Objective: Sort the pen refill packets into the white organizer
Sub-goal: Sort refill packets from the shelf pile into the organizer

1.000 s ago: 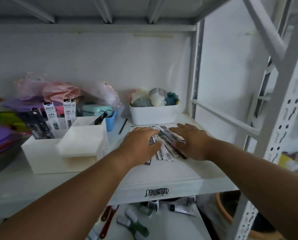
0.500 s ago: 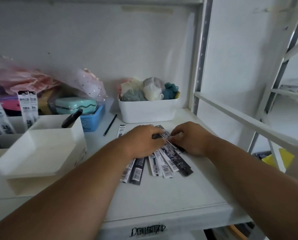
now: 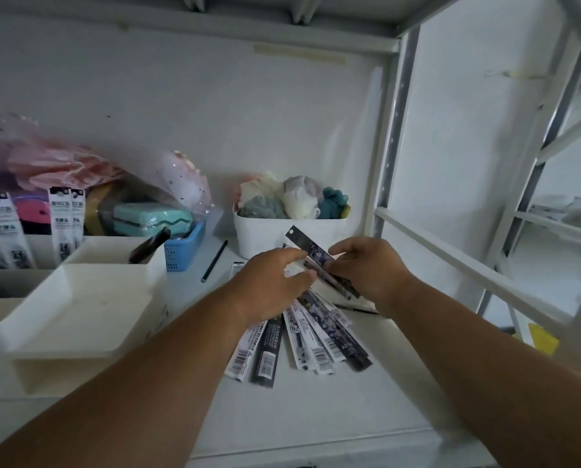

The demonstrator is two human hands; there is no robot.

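Several pen refill packets (image 3: 302, 342) lie fanned out on the white shelf (image 3: 333, 410). My right hand (image 3: 366, 268) pinches one dark packet (image 3: 311, 249) and holds it tilted above the pile. My left hand (image 3: 272, 285) hovers over the top of the fan, fingers curled beside the raised packet; whether it grips a packet is hidden. The white organizer (image 3: 79, 298) stands at the left, with refill packets (image 3: 61, 221) upright in its back compartment and a black marker (image 3: 148, 244) in another.
A white bin of soft toys (image 3: 292, 228) stands right behind my hands. A blue basket (image 3: 184, 251) with a teal case, a loose black pencil (image 3: 214, 261) and pink wrapped items sit at the back left. The rack's upright and rails (image 3: 451, 265) close off the right side.
My right hand has lifted one dark packet off the pile, which lay flat under both hands before. The camera has come closer and tilted up.
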